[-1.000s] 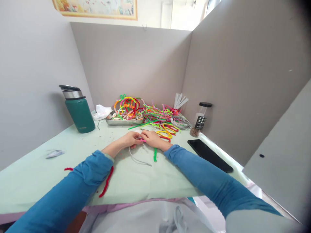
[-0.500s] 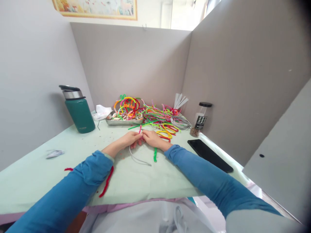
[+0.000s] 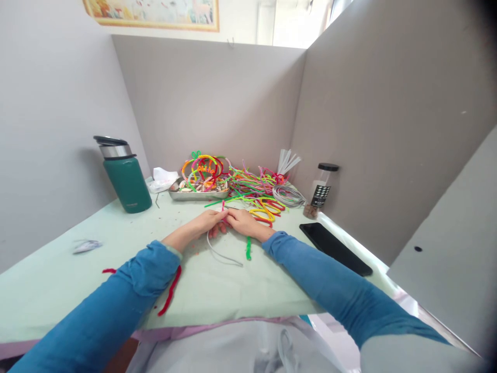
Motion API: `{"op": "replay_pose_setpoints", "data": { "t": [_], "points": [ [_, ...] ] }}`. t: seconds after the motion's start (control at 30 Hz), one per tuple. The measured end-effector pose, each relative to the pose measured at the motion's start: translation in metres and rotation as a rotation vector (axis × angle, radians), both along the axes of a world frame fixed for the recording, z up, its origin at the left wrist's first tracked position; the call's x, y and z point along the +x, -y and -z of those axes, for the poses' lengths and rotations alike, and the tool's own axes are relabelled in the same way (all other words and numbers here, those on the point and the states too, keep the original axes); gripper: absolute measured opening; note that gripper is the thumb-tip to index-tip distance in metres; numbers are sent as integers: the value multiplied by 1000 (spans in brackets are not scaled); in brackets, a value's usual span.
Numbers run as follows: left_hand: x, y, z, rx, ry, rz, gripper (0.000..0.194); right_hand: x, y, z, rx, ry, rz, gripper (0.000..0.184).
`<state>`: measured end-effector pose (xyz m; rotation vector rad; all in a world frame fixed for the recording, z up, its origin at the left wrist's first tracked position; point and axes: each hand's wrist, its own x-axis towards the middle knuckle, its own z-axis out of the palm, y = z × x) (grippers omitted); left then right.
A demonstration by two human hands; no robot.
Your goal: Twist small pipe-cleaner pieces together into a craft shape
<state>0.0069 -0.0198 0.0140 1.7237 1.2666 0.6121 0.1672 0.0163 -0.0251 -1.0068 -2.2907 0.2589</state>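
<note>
Nearest the camera, a red pipe cleaner (image 3: 170, 291) lies on the pale green surface (image 3: 58, 280) beside the left sleeve, and a short green piece (image 3: 248, 248) lies by the right wrist. Between them a thin white hairband (image 3: 221, 253) is held at its far end, its free curve resting on the surface. The left hand (image 3: 207, 221) and the right hand (image 3: 243, 221) are brought together over that end — the fingers of both are pinched on a pink pipe cleaner (image 3: 223, 208), whose tip stands up between them. Only the start of the hairband appears to be wrapped; nearly all of its length is bare. Farther back, a phone (image 3: 334, 248), a green flask (image 3: 125, 177), a metal tray (image 3: 198, 195) with coloured bands, a heap of loose pipe cleaners (image 3: 254, 187) and a jar (image 3: 321, 190) are seen.
</note>
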Motion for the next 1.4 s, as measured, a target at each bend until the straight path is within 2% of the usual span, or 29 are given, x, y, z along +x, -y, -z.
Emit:
{"op": "replay_pose_setpoints", "data": {
  "t": [0.37, 0.83, 1.03, 1.4],
  "points": [
    [1, 2, -3, 27, -14, 1, 64, 1, 5, -2, 11, -15, -51, 23],
    [0, -1, 2, 16, -22, 6, 62, -1, 7, -5, 5, 80, 64, 23],
    [-4, -7, 7, 43, -69, 37, 59, 0, 8, -7, -16, 80, 38, 22],
    [-5, -7, 6, 56, -104, 39, 68, 1, 4, -1, 34, 23, 7, 19]
  ]
}}
